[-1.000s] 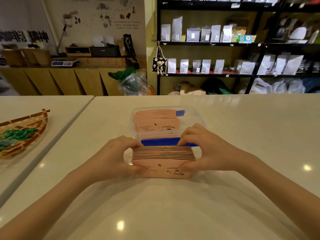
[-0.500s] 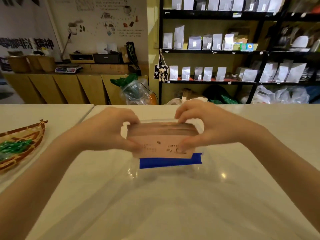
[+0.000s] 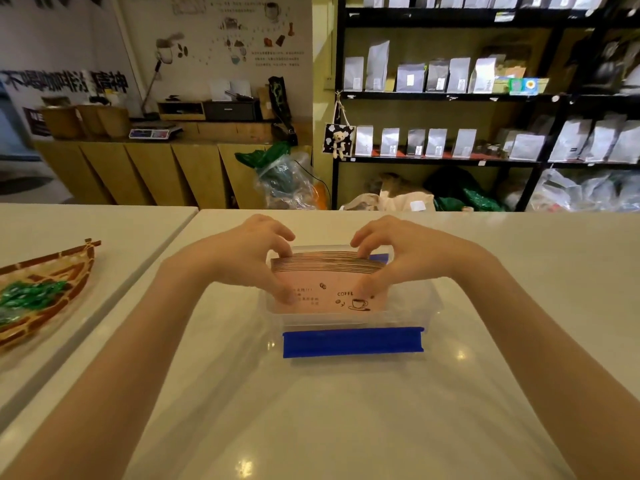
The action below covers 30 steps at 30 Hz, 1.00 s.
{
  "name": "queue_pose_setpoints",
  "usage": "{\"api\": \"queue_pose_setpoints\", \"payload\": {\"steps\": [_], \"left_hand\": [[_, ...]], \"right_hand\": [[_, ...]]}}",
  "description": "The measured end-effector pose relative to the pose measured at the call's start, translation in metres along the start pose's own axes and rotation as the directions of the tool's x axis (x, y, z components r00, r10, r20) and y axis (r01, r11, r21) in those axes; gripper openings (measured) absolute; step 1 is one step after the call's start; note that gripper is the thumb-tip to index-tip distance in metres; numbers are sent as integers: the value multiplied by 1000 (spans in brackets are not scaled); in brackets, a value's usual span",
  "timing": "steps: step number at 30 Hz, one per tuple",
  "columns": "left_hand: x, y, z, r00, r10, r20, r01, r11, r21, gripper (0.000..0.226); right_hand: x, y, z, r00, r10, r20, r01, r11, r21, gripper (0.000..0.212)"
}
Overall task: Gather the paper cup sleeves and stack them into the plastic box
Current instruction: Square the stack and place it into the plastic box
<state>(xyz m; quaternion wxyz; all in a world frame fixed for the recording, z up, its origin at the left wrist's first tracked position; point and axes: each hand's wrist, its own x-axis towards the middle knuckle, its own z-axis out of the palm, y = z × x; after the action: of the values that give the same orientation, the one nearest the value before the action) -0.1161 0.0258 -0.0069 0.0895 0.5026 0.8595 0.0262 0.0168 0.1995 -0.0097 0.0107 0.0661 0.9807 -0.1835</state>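
Nearest me: bare white table (image 3: 329, 427), nothing on it, both forearms reaching forward across it. Plenty of room here to pull back.

Next out: blue clip (image 3: 353, 342) on the near wall of the clear box (image 3: 427, 315). The box sits square to me at mid-table.

Over the box: my left hand (image 3: 242, 261) and right hand (image 3: 408, 258) clamp a thick bundle of pink sleeves (image 3: 329, 292) from either end, thumbs on the printed front face, fingertips curled over the top edge. Both grips are closed on the bundle. Its lower edge looks already below the rim, near side of the box; I cannot tell whether it touches the floor. Whether other sleeves stand behind it is hidden by the bundle.

Judgement for this step: keep the squeeze even so the middle sleeves do not fan or slip, lower straight down, keep the front face parallel to the near wall, then release thumbs last and tap the top edges level.

Edges: the side walls sit close to my knuckles, so fingers must exit upward, not sideways. The box is light plastic and may skid if I push forward.

Left: a woven tray (image 3: 45, 292) on the adjoining table, well apart. Far edge of the table is clear behind the box; shelves beyond.
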Motion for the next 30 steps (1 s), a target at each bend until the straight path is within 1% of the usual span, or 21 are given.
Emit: {"api": "queue_pose_setpoints", "payload": {"steps": [5, 10, 13, 15, 18, 21, 23, 25, 28, 30], "left_hand": [[6, 4, 10, 996, -15, 84, 6, 994, 113, 59], [9, 5, 17, 994, -20, 109, -3, 979, 205, 52], [10, 2, 20, 992, -23, 122, -4, 976, 219, 52], [8, 2, 18, 991, -36, 126, 11, 981, 193, 53], [3, 3, 9, 989, -64, 131, 48, 992, 119, 53], [-1, 4, 3, 992, -59, 115, 48, 994, 99, 51], [-3, 4, 1, 995, -57, 81, 49, 994, 101, 47], [-4, 4, 0, 996, -63, 59, 57, 994, 94, 40], [-5, 3, 1, 995, -80, 61, 74, 993, 92, 35], [-5, 2, 2, 994, -95, 54, 89, 990, 106, 39]], "right_hand": [[5, 5, 9, 996, 8, 87, -3, 999, -50, 43], [9, 5, 16, 996, -3, 84, 12, 994, -112, 46], [10, 4, 20, 996, 1, 94, 13, 990, -142, 46], [8, 3, 18, 996, 13, 93, -1, 993, -121, 46], [2, 0, 9, 998, 15, 63, -12, 999, -48, 44], [-4, 2, 0, 1000, 20, 3, -20, 999, -34, 31], [-7, 6, -3, 998, 38, -57, -42, 996, -73, 23], [-7, 10, -2, 992, 75, -102, -88, 988, -126, 19], [-3, 13, 10, 983, 139, -117, -164, 958, -236, 19], [0, 14, 18, 981, 160, -110, -185, 944, -275, 20]]}}
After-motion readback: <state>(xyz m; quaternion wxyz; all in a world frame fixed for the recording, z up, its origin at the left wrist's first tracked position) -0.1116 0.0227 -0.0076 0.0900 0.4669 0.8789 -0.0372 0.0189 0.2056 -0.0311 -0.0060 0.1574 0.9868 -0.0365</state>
